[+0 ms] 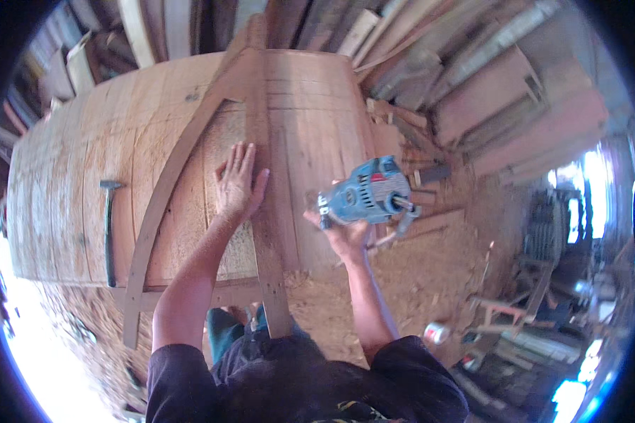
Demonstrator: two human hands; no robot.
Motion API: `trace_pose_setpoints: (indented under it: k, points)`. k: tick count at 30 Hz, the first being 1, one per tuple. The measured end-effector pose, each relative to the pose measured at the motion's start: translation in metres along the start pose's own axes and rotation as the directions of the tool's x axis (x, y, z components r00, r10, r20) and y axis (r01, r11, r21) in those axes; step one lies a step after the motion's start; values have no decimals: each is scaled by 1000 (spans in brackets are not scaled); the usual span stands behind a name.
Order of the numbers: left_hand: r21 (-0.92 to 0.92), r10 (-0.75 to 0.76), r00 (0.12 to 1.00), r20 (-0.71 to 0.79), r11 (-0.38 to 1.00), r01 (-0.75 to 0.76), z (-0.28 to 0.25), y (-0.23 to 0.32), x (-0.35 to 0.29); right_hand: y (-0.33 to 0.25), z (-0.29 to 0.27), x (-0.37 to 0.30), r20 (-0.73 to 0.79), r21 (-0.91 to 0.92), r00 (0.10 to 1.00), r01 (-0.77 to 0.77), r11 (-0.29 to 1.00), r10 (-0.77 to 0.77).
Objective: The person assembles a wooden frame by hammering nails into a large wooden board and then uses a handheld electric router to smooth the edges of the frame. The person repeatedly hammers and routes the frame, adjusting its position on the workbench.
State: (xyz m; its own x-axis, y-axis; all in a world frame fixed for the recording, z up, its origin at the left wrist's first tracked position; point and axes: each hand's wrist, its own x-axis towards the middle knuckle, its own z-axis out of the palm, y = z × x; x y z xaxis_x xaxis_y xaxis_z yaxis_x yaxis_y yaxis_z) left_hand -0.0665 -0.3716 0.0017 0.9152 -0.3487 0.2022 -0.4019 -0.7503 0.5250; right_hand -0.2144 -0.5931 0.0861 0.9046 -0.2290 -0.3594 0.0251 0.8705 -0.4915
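My left hand (238,185) lies flat with outstretched fingers on the wooden panel (317,127), close to a straight wooden bar (258,120). The bar and a curved strip (164,187) meet at the far end and form a tall wooden frame lying over the panel. In my right hand (349,238) is a blue power tool (365,194) with a vented motor body and metal fittings at its left end. It is held above the panel's right edge; its working end cannot be made out. A hammer (109,233) with a dark handle rests on the panel's left part.
Timber boards (180,28) lean along the far side. Offcuts (413,141) and wood shavings (395,282) cover the ground at the right. A small white container (437,333) stands there. Farther right are large planks (529,127) and cluttered wooden pieces (504,310).
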Motion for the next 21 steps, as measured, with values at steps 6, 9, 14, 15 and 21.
trace_pose_setpoints:
  k: [6, 9, 14, 15, 21]
  points:
    - [-611, 167, 968, 188, 792, -18, -62, 72, -3, 14, -5, -118, 226, -825, 908, 371, 427, -353]
    - [-885, 448, 849, 279, 464, 46, -138, 175, -22, 27, -34, -157, 126, -752, 937, 304, 585, -326]
    - [-864, 852, 491, 181, 376, -335, -182, 212, -41, 50, -38, -212, 1, -618, 968, 199, 761, -252]
    - [-866, 878, 459, 136, 330, -376, -183, 211, -48, 58, -38, -221, -149, -221, 978, 109, 969, -144]
    - [-874, 913, 406, 30, 221, -432, -193, 172, -109, 117, -38, -292, -8, -817, 943, 186, 545, -333]
